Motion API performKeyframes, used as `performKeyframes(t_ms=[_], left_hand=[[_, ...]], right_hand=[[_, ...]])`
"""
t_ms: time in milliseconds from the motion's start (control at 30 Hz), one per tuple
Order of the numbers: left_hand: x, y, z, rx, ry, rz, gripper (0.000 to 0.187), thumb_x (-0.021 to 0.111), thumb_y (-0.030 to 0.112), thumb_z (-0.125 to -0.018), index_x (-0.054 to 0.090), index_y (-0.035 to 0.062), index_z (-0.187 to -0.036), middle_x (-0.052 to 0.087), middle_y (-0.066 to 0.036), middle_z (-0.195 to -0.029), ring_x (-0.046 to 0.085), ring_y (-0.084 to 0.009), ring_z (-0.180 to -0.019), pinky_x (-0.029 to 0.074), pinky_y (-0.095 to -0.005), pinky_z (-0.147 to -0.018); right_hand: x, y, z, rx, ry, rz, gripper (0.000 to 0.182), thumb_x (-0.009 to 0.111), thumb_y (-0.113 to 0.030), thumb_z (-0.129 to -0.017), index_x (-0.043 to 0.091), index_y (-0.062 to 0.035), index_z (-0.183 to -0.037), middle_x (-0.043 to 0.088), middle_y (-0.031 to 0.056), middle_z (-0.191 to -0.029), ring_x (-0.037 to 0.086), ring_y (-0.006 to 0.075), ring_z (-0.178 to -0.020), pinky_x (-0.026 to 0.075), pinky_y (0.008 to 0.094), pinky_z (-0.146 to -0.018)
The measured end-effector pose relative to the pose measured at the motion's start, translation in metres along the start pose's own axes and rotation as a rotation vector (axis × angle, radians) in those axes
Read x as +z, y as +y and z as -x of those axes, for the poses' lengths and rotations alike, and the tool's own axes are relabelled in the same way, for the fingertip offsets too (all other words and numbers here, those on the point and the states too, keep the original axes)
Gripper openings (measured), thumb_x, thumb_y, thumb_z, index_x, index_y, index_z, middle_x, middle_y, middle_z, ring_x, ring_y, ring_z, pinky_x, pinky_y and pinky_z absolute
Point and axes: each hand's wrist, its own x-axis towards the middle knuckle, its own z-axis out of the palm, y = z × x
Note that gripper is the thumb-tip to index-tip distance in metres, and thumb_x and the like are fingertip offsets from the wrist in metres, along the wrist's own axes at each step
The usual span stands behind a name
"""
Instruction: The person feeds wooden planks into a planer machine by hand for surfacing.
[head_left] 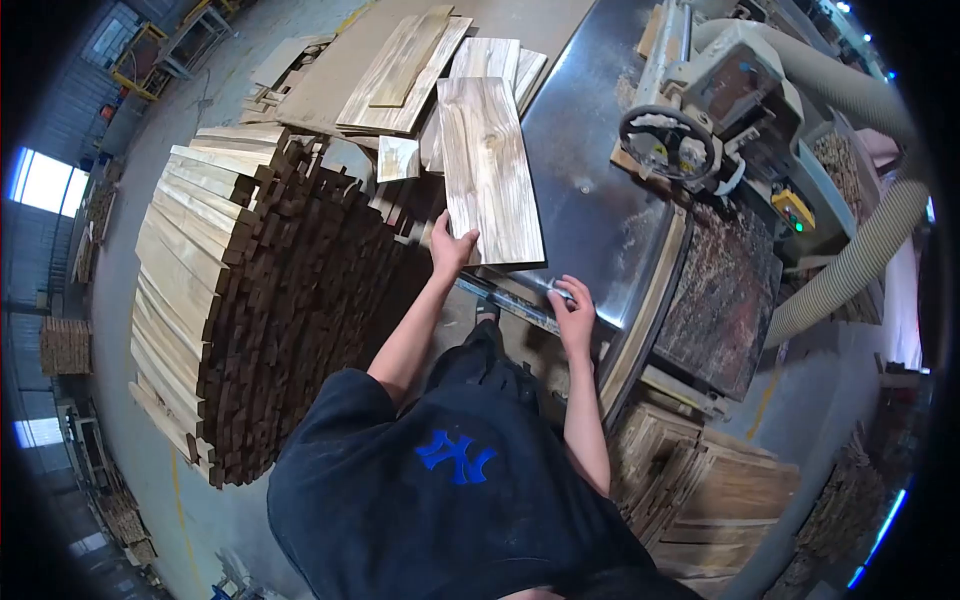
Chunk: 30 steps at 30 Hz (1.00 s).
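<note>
A wide, pale wooden board [490, 170] with a knot and darker grain lies at a slant over the left edge of the metal machine table [585, 150]. My left hand [453, 247] grips the board's lower left edge, thumb on top. To the right of the board's near end, my right hand [572, 305] is closed around a small, light-coloured item at the table's front edge; the item is too small to name. Other boards [405, 75] lie beyond the held one, and a small square wood piece [398, 158] is to its left.
A tall stack of wooden strips [190, 250] stands at the left. On the right are a machine head with a handwheel [668, 143], a ribbed hose [850, 265] and a yellow control box [793, 211]. More boards [725, 500] are stacked at lower right.
</note>
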Motion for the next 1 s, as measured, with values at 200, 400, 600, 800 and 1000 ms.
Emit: performKeyframes(t_ms=[200, 400, 600, 800, 1000], left_hand=[[-0.014, 0.147, 0.09, 0.061, -0.437, 0.002, 0.052, 0.078, 0.023, -0.074, 0.055, -0.0005, -0.115, 0.066, -0.018, -0.085, 0.065, -0.0159, -0.077, 0.052, -0.0316, -0.066], [0.026, 0.077, 0.109, 0.224, -0.44, -0.468, 0.079, 0.072, 0.055, -0.07, 0.052, 0.0102, -0.132, 0.026, -0.029, -0.146, 0.02, -0.0438, -0.137, 0.023, -0.0495, -0.109], [0.051, 0.038, 0.135, 0.437, -0.645, -0.446, 0.087, 0.075, 0.06, -0.062, 0.053, 0.0119, -0.131, 0.026, -0.025, -0.148, 0.015, -0.0419, -0.14, 0.015, -0.0569, -0.109], [0.109, 0.066, 0.107, 0.497, -0.637, -0.464, 0.084, 0.076, 0.058, -0.06, 0.057, 0.0113, -0.127, 0.027, -0.023, -0.148, 0.02, -0.0367, -0.14, 0.015, -0.0578, -0.108], [0.168, 0.089, 0.059, 0.441, -0.603, -0.4, 0.083, 0.076, 0.058, -0.06, 0.059, 0.0085, -0.124, 0.029, -0.027, -0.146, 0.024, -0.0334, -0.139, 0.017, -0.0526, -0.109]], right_hand=[[-0.01, -0.079, 0.043, -0.316, -0.102, 0.158, 0.082, 0.081, -0.023, -0.067, 0.04, -0.0054, -0.136, 0.047, 0.0197, -0.134, 0.045, 0.0393, -0.123, 0.04, 0.0437, -0.097], [-0.041, -0.004, 0.081, 0.129, 0.071, -0.036, 0.03, 0.058, -0.011, -0.089, 0.054, 0.0003, -0.117, 0.067, 0.0161, -0.098, 0.067, 0.0261, -0.085, 0.053, 0.0366, -0.074], [-0.035, 0.059, 0.145, 0.812, 0.098, -0.895, 0.023, 0.061, -0.018, -0.091, 0.054, -0.0097, -0.112, 0.064, 0.0049, -0.102, 0.065, 0.0188, -0.089, 0.055, 0.0291, -0.072], [-0.023, 0.073, 0.117, 0.797, 0.399, -1.205, 0.022, 0.058, -0.025, -0.093, 0.056, -0.006, -0.103, 0.064, 0.0037, -0.096, 0.064, 0.0141, -0.085, 0.053, 0.0224, -0.073], [-0.047, 0.062, 0.032, 0.827, 0.213, -0.602, 0.055, 0.041, -0.052, -0.096, 0.058, -0.0008, -0.085, 0.053, 0.0034, -0.056, 0.045, 0.0091, -0.04, 0.03, 0.0209, -0.035]])
